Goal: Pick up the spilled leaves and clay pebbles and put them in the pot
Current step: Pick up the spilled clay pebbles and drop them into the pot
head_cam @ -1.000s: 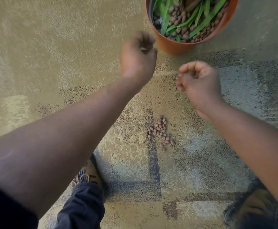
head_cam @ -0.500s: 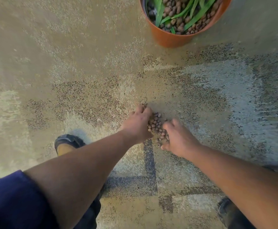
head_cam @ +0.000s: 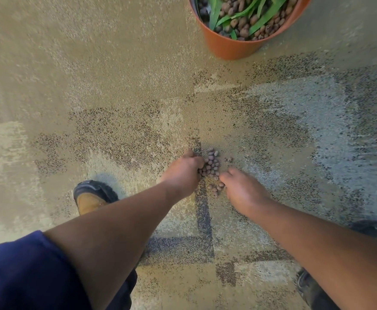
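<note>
Both my hands down on the carpet, cupped either side of the spilled pebbles.

The carpet [head_cam: 93, 74] fills the frame, tan with dark speckled patches and a dark stripe running up the lower middle. The pot [head_cam: 230, 47] stands upright at the top right of centre, cut off by the top edge, with pebbles and green leaves [head_cam: 241, 15] already in it. My left hand [head_cam: 183, 173] sits just left of centre, fingers curled down against the pile's left edge; whether it has any pebbles in its grip I cannot tell. My right hand [head_cam: 242, 189] lies just right of it, fingers bent toward the pile's lower right. The pebbles [head_cam: 211, 166] lie between them in a narrow heap, long axis running up-down in the frame, well apart from the pot. My tan boot [head_cam: 89, 198] is at lower left.
</note>
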### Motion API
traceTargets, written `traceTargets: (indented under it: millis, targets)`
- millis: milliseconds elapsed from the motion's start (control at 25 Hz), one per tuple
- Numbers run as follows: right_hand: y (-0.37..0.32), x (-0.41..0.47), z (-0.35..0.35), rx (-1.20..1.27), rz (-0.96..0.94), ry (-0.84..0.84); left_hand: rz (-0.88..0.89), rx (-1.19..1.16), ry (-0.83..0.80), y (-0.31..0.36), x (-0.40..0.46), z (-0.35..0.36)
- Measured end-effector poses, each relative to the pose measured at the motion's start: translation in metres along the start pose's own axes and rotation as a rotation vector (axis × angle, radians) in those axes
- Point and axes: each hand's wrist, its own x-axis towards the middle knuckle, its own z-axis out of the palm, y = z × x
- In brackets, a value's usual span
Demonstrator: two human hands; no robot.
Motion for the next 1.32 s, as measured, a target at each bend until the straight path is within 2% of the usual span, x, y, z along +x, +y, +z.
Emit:
traceTargets:
  millis: [240, 360, 640, 840, 960, 1040, 1120, 1200, 1320]
  targets:
    - [-0.002, 0.000, 0.003, -0.074, -0.026, -0.035, 0.024, -0.028, -0.001, -0.004, -0.001, -0.001]
    - [-0.004, 0.002, 0.002, -0.034, -0.019, 0.023, 0.071, 0.028, -0.040, -0.007, -0.001, 0.000]
    - [-0.002, 0.008, -0.014, 0.194, 0.063, 0.132, 0.208, 0.173, -0.087, -0.013, 0.002, 0.002]
    - [-0.002, 0.017, -0.031, 0.513, 0.214, 0.245, 0.158, 0.059, -0.097, -0.014, 0.003, -0.009]
    - [-0.001, 0.017, -0.050, 0.576, 0.194, 0.314, 0.126, 0.013, -0.067, -0.014, 0.002, -0.022]
    - [0.000, 0.014, -0.064, 0.624, 0.179, 0.338, 0.075, -0.073, -0.047, -0.011, 0.001, -0.033]
    - [-0.001, 0.011, -0.083, 0.699, 0.161, 0.389, -0.027, -0.263, 0.000, 0.000, 0.001, -0.050]
    - [-0.004, 0.009, -0.107, 0.793, 0.134, 0.490, -0.088, -0.484, 0.129, 0.022, 0.004, -0.078]
    - [-0.009, 0.010, -0.156, 0.927, 0.105, 0.703, 0.035, -0.772, 0.378, 0.061, 0.020, -0.133]
